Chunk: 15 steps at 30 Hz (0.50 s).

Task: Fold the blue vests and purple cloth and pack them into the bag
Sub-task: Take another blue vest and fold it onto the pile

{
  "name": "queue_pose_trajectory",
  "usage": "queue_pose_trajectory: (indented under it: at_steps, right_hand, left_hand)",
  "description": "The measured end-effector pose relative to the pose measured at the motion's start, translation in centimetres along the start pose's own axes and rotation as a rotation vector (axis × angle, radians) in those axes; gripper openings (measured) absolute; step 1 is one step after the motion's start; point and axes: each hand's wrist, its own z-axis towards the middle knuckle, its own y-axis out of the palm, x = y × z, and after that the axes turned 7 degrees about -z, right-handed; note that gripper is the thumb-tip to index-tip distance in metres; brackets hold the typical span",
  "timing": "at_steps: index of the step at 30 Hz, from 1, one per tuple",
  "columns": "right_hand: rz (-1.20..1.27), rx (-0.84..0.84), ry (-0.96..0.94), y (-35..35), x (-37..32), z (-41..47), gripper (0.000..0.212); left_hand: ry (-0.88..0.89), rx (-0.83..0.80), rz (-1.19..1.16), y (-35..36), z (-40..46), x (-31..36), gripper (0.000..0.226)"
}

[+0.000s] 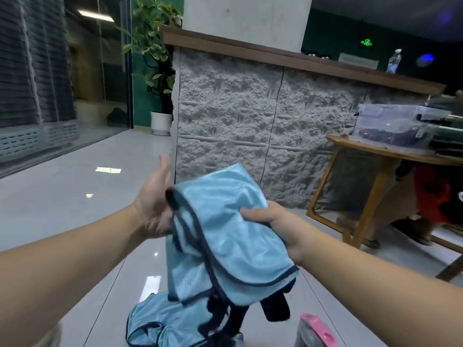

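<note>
While right hand (273, 221) pinches blue vest (225, 234) edge, left hand (152, 204) open beside

I have 1 head-worn cam, wide-angle, facing fwd and down; close on both hands, floor (75, 186) below, counter (250, 108) ahead.

**Dim room, shiny floor, blurry edges**

The room is quite dark, mostly at the top right. A long ceiling light (95, 15) glows at the top left. The shiny floor (75, 196) shows small white spots of glare. A green sign (366, 42) glows on the far dark wall, and a blue spot (426, 58) smears beside it. The whole picture looks soft and fuzzy. Straight lines bend near the edges, and the left hand (152, 204) looks smeared.
</note>
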Motion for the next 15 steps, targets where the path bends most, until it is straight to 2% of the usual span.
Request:
queue_pose_trajectory:
  at_steps: [2, 7, 9, 11, 12, 15]
  right_hand:
    - [0.070, 0.079, -0.058, -0.2, -0.5, 0.0, 0.041]
    - [0.063, 0.320, -0.015, -0.4, -0.2, 0.9, 0.029]
    - [0.009, 0.377, 0.031, -0.4, -0.1, 1.0, 0.027]
    - [-0.044, 0.372, 0.085, -0.5, -0.2, 0.9, 0.027]
    - [-0.072, 0.356, 0.105, -0.5, -0.3, 0.8, 0.027]
    - [-0.131, 0.299, 0.049, -1.4, -0.8, 0.5, 0.034]
  left_hand:
    - [-0.017, 0.012, -0.055, 0.1, -0.1, -0.7, 0.114]
    - [-0.089, -0.009, 0.080, 0.7, 0.0, -1.8, 0.113]
    - [-0.115, 0.011, 0.181, 1.2, 0.2, -2.1, 0.088]
    - [-0.124, 0.062, 0.318, 1.1, 0.6, -2.4, 0.051]
    - [-0.119, 0.092, 0.395, 1.0, 0.8, -2.5, 0.041]
    - [-0.075, 0.095, 0.435, 0.7, 0.8, -2.3, 0.030]
